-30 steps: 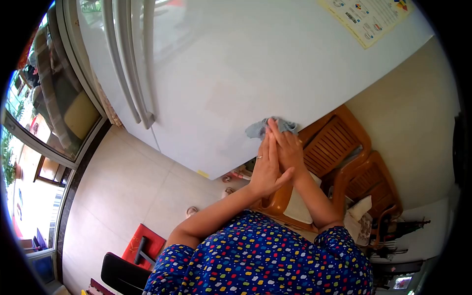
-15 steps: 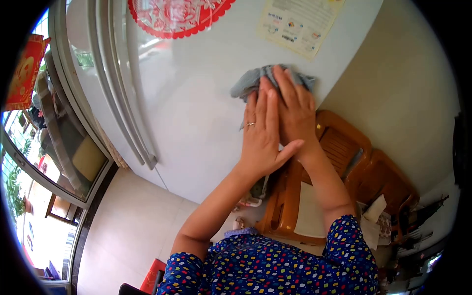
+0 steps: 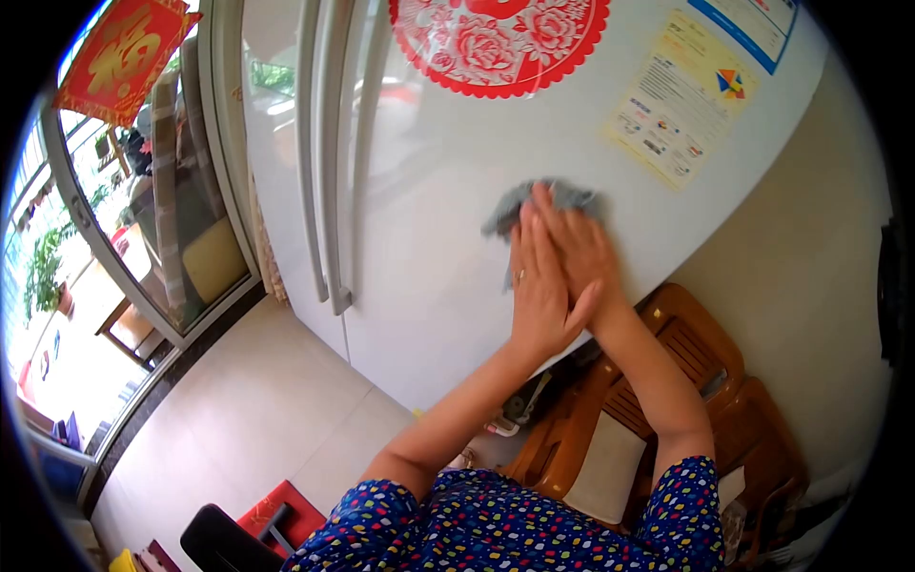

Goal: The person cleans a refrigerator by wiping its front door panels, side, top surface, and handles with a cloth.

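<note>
A crumpled grey cloth [image 3: 570,198] lies pressed against the white refrigerator door [image 3: 429,238]. My right hand [image 3: 589,253] is on the cloth, its long fingers reaching up over it and pinning it to the door. My left hand [image 3: 545,291], with a ring on one finger, partly overlaps the right hand. Its fingers are stretched out flat, tips at the cloth's lower edge, and its thumb crosses toward the right wrist. Some of the cloth is hidden beneath both hands.
Long door handles [image 3: 329,191] run down the fridge's left part. A round red paper-cut [image 3: 496,48] and a yellow label [image 3: 672,105] are stuck above the hands. Wooden chairs [image 3: 691,334] stand at right, a red stool [image 3: 286,515] at lower left, beside a glass sliding door [image 3: 143,286].
The camera view has shifted, so the fridge, chairs and sliding door appear elsewhere in the picture. Both hands and the cloth now sit farther below the yellow label on the door.
</note>
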Motion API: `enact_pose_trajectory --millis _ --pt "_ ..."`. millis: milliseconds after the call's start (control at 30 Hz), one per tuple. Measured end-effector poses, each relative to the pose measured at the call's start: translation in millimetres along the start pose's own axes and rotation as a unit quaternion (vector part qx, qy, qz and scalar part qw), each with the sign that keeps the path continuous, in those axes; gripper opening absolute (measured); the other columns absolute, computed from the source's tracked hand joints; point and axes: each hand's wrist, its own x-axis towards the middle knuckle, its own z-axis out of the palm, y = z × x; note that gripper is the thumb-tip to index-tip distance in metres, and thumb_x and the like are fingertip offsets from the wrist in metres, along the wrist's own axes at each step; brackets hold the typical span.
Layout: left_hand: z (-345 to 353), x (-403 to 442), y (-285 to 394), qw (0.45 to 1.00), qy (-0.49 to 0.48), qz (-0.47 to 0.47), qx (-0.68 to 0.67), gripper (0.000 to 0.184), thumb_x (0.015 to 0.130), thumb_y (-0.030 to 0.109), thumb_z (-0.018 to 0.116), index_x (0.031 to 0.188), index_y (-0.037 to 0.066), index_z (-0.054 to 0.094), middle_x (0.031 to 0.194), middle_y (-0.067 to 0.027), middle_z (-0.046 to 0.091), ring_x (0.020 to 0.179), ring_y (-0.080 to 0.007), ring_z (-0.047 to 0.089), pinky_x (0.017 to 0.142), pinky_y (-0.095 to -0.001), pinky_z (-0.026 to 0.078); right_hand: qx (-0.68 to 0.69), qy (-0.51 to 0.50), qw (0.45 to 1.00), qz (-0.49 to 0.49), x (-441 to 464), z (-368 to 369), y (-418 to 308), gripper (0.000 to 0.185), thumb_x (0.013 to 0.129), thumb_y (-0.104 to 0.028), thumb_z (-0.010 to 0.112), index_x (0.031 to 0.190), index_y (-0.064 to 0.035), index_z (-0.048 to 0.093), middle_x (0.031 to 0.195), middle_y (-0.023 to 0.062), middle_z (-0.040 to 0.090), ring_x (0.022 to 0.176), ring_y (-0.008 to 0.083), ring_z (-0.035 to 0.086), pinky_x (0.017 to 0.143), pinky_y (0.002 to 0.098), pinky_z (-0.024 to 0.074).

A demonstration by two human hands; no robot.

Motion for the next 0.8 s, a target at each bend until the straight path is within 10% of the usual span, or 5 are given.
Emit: enact_pose_trajectory --millis 167,500,800 --pt "-12.1 24.9 -21.2 1.0 0.024 0.002 0.009 0.095 0.095 0.039 0.056 0.154 -0.014 0.004 0.162 -0.033 0.009 0.15 -0.0501 0.011 0.121 -0.0535 0.011 -0.016 0.073 0.997 0.003 26.4 12.9 -1.5 0.045 0.093 -0.021 0.062 0.133 -0.0023 0.056 0.147 0.0104 0.05 0.107 0.0217 0.058 0.093 0.0354 0.0471" --pt "-4.4 -84.9 -54.2 0.972 0.073 -0.216 -0.052 0.088 0.096 0.025 0.053 0.154 -0.013 -0.001 0.165 -0.0277 -0.001 0.152 -0.0458 0.007 0.122 -0.0508 0.011 0.093 -0.128 0.961 -0.225 -66.4 117.7 -44.9 0.043 0.092 -0.021 0.063 0.131 -0.0024 0.057 0.148 0.0106 0.05 0.108 0.023 0.058 0.088 0.0365 0.0488" --pt "-44.4 32.5 -65.5 0.966 0.055 -0.196 -0.162 0.08 0.104 0.042 0.043 0.158 -0.003 0.005 0.166 -0.0244 0.002 0.153 -0.0437 -0.004 0.122 -0.0516 0.001 0.128 0.034 0.989 -0.067 71.7 46.3 -33.4 0.036 0.088 -0.011 0.063 0.123 0.0011 0.062 0.142 0.0128 0.054 0.125 0.0304 0.054 0.103 0.042 0.0453"
